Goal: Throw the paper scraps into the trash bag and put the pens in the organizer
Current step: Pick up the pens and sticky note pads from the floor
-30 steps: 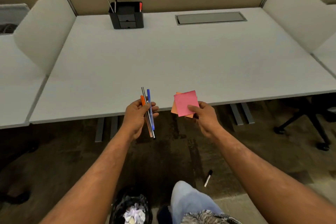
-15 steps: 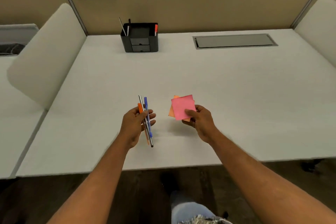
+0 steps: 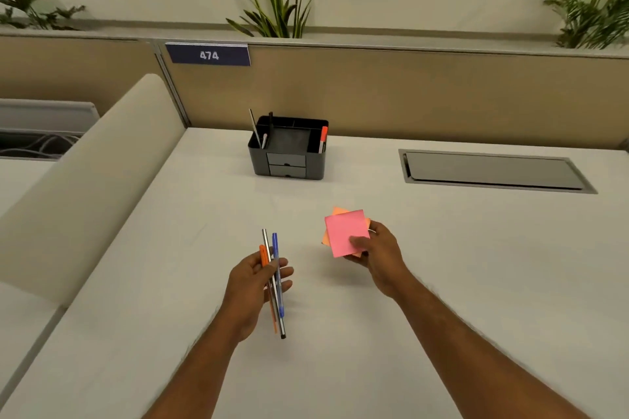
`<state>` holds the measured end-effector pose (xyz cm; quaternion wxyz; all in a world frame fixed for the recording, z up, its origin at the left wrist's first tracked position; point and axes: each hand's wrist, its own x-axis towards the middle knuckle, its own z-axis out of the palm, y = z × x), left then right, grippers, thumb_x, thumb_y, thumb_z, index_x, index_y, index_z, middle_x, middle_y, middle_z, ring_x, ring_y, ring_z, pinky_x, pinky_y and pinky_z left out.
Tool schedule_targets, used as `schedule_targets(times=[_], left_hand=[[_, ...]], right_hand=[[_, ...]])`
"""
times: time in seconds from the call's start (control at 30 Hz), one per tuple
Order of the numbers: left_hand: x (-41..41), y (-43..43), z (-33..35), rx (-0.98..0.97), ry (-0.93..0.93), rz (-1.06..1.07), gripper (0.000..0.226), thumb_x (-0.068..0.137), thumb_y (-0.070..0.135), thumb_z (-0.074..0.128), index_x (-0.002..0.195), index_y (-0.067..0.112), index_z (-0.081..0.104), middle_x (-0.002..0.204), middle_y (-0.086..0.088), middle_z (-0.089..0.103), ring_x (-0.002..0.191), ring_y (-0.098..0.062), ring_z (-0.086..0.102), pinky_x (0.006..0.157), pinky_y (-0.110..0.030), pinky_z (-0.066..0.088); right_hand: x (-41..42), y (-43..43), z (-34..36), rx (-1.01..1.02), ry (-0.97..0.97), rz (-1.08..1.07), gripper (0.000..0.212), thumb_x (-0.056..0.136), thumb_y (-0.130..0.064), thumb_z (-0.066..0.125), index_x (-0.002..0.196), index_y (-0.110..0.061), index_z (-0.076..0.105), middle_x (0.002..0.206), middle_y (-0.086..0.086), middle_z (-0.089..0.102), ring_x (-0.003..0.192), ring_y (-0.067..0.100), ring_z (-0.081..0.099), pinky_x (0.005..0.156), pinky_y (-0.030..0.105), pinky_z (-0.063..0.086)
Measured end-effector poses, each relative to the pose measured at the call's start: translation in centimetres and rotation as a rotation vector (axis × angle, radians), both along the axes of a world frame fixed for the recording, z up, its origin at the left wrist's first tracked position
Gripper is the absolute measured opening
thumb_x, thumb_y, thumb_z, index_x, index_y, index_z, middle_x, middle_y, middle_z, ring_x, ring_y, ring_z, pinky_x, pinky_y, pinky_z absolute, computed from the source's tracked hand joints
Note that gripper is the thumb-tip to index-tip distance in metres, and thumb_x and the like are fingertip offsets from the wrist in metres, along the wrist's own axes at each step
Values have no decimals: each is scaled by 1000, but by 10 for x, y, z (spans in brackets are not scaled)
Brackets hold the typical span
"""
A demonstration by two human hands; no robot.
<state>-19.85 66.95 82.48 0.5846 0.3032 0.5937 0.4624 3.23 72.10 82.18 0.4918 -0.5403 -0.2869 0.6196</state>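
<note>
Hands hover over the matte white table [image 3: 476, 282] with open room all around: the left hand [image 3: 253, 286] is clamped on three slim pens [image 3: 275, 279], the right hand [image 3: 377, 253] pinches square pink and orange paper scraps [image 3: 343, 231]. Farther back, well apart from both, the black boxy organizer [image 3: 288, 155] stands near the table's far edge, a few pens upright in it, beside a recessed grey cable hatch [image 3: 493, 172]. Behind runs a tan partition [image 3: 425, 92] with leafy plants [image 3: 275, 7] above.

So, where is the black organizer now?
The organizer stands at the desk's far edge, left of the metal cable hatch, below the 474 sign.
</note>
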Motion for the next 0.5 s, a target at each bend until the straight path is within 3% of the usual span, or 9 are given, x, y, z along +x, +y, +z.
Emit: schedule_targets(times=[0.1,0.27,0.4,0.5], left_hand=[[-1,21,-3,-9,0,5,20,97,6,56,115,2,62,106,-16,72,90,-26,75,67,-33,61],[-2,56,-10,-1,-6,2,16,97,8,55,110,4,65,104,-15,73,91,-28,74,69,-33,61],[3,82,-13,-4,-26,-5,16,97,9,55,109,8,65,101,-12,75,90,-27,75,70,-33,61],[8,98,-14,-6,-53,-4,15,97,7,54,107,10,65,99,-12,75,88,-27,75,68,-33,62]], right_hand=[[-2,42,10,22,-68,0,27,89,8,53,108,-11,52,111,8,61,94,22,63,71,37,60],[-8,119,29,98,-136,26,45,88,10,51,127,-12,45,120,8,57,102,26,61,75,39,60],[-14,182,56,212,-190,19,35,90,9,49,118,-10,46,109,4,60,94,18,63,71,34,60],[-18,232,67,260,-263,-11,27,91,6,51,113,-9,45,100,-2,57,97,21,59,79,39,57]])
